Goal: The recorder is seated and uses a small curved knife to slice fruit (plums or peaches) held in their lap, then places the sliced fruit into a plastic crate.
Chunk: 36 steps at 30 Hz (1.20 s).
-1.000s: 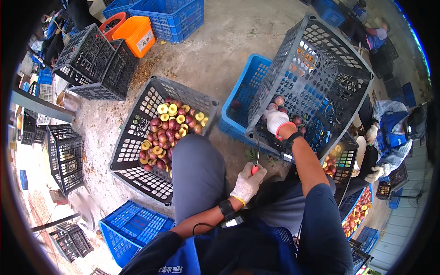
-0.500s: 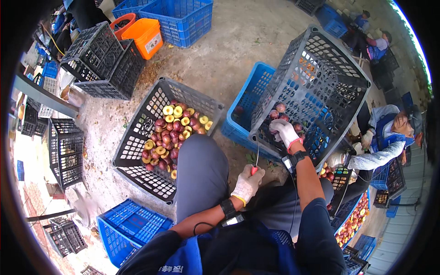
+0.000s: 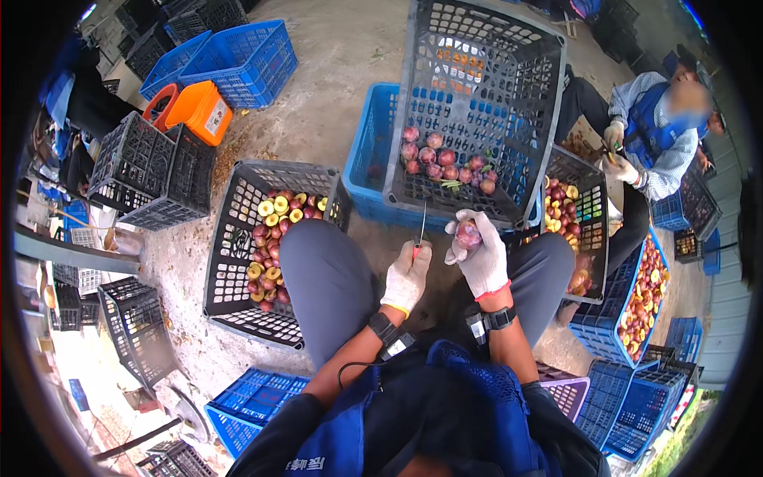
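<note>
My left hand (image 3: 407, 277), in a white glove, is closed around the red handle of a knife (image 3: 423, 220), its thin blade pointing up and away from me. Beside it, my gloved right hand (image 3: 485, 262) grips a whole purplish-red plum (image 3: 467, 234) in its fingers. The plum and the blade are apart. Just beyond both hands, a black crate (image 3: 477, 208) leans tilted on a blue crate (image 3: 362, 171). Several whole plums (image 3: 433, 157) and a few green leaves lie at its near end. By my left knee, a second black crate (image 3: 224, 262) contains cut and whole-looking plums (image 3: 266, 234).
On my right a co-worker (image 3: 648, 131) in gloves sits beside a black crate (image 3: 584, 278) of plums. Behind that stands a blue crate (image 3: 600, 330) full of cut fruit. An orange bucket (image 3: 203, 111) and stacked black crates (image 3: 131, 163) stand at the far left.
My right hand has come out of the tilted crate towards me, bringing a plum near the knife. My left hand still holds the knife, slightly farther forward. The head view has shifted to the right.
</note>
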{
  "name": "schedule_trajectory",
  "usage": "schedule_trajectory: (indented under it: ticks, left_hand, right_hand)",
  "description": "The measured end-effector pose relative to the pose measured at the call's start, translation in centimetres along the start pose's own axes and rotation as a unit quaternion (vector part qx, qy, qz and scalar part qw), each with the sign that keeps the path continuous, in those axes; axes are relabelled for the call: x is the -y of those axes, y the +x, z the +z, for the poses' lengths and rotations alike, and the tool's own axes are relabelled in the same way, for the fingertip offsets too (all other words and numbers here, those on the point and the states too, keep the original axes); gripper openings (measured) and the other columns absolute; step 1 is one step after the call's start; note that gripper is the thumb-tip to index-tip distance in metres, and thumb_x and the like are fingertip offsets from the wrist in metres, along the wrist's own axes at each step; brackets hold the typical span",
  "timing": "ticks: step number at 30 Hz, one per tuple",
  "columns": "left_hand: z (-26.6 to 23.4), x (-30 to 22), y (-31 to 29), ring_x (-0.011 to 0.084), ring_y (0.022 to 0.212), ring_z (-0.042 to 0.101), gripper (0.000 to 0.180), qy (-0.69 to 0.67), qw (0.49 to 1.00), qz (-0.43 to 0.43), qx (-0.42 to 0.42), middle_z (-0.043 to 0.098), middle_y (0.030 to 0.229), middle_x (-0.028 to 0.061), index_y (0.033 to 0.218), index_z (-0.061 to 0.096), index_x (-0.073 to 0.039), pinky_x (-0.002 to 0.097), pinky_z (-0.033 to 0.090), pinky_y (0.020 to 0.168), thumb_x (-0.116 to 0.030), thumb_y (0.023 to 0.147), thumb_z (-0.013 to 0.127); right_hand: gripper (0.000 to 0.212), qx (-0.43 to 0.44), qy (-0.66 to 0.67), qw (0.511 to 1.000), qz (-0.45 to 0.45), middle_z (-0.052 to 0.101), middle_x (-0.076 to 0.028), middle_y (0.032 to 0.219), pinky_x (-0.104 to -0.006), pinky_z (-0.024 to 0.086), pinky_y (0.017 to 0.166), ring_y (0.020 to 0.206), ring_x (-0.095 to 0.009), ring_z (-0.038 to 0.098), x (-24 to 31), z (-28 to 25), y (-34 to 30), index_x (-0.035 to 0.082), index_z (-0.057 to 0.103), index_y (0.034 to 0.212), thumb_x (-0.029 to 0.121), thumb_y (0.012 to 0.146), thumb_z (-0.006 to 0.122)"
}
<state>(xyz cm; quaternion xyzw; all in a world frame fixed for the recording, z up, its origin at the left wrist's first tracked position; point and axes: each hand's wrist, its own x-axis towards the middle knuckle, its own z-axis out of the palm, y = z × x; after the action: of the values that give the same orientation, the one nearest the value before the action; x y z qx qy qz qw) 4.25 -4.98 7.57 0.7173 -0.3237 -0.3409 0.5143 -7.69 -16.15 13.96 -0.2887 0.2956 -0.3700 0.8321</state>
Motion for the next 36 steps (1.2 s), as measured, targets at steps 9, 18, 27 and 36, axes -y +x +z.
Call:
schedule_trajectory:
  ticks: [9, 18, 27, 36]
  left_hand:
    - [-0.1, -1.7, -2.1, 0.0081, 0.051, 0.048, 0.038, -0.048, 0.984, 0.119, 0.121, 0.051, 0.067, -0.0007, 0.093, 0.054, -0.009, 0.0248, 0.033, 0.045, -0.042, 0.11, 0.048]
    - [-0.4, -2.3, -5.3, 0.0062, 0.043, 0.039, 0.046, -0.194, 0.967, -0.084, 0.143, 0.048, 0.061, -0.0012, 0.09, 0.058, -0.005, 0.0237, 0.03, 0.039, -0.046, 0.11, 0.047]
    - [0.6, -2.5, -6.0, 0.0034, 0.052, 0.036, 0.044, -0.215, 0.961, -0.112, 0.129, 0.044, 0.061, -0.005, 0.086, 0.06, -0.005, 0.0233, 0.028, 0.047, -0.04, 0.11, 0.05]
    - [1.2, -1.0, -5.4, 0.0051, 0.057, 0.04, 0.044, -0.049, 0.99, 0.068, 0.111, 0.046, 0.065, -0.0038, 0.085, 0.059, -0.005, 0.025, 0.032, 0.053, -0.039, 0.11, 0.048]
  right_hand:
    - [0.047, -0.025, -0.106, 0.994, -0.022, 0.065, -0.011, 0.108, -0.0333, 0.056, 0.068, 0.073, -0.015, 0.058, -1.7, -2.0, -6.6, 0.002, 0.058, 0.132, 0.035, 0.1, 0.065]
    - [0.055, -0.011, -0.19, 0.981, 0.02, 0.061, -0.003, 0.086, -0.0263, 0.045, 0.057, 0.066, -0.01, 0.053, -2.8, -3.0, -6.5, 0.002, 0.069, 0.108, 0.05, 0.109, 0.043]
    - [0.057, -0.06, -0.196, 0.979, 0.006, 0.057, 0.0, 0.074, -0.025, 0.043, 0.057, 0.065, -0.008, 0.051, -3.5, -3.8, -6.2, 0.002, 0.071, 0.1, 0.052, 0.109, 0.044]
    - [0.055, -0.051, -0.239, 0.969, -0.02, 0.054, 0.001, 0.074, -0.0255, 0.041, 0.062, 0.069, -0.008, 0.048, -4.1, -3.9, -5.7, 0.004, 0.071, 0.099, 0.051, 0.109, 0.046]
